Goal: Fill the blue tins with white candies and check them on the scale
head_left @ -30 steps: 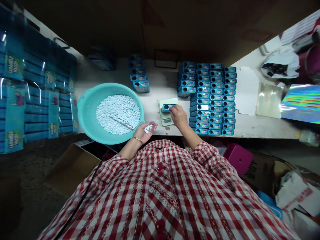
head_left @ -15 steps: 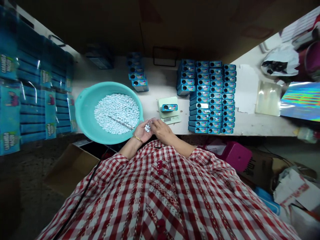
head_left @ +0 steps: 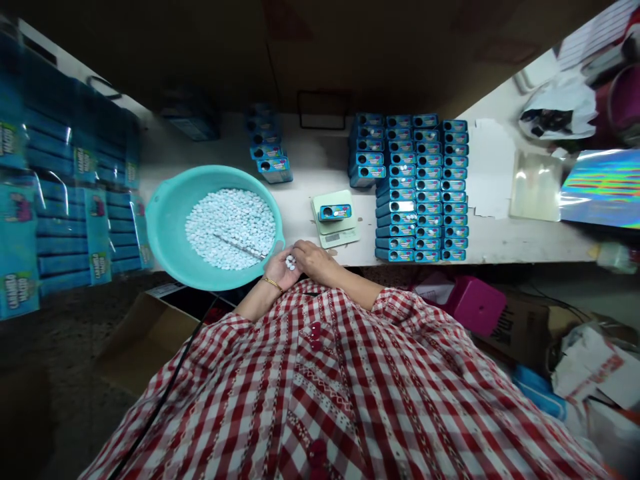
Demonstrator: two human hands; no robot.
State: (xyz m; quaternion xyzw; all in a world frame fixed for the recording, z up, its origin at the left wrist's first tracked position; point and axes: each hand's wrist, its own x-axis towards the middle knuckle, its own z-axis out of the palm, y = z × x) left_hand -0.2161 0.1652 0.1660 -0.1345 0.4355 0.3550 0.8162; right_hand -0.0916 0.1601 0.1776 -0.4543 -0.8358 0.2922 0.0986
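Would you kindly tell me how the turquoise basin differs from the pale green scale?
The turquoise basin is large, round and deep, while the pale green scale is small, flat and angular. The basin holds many loose white pieces; the scale carries a single blue box. Both stand at the white table and bear something.

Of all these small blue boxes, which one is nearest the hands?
The lone box on the pale scale, just beyond the right hand; the other boxes are grouped off the scale, farther away.
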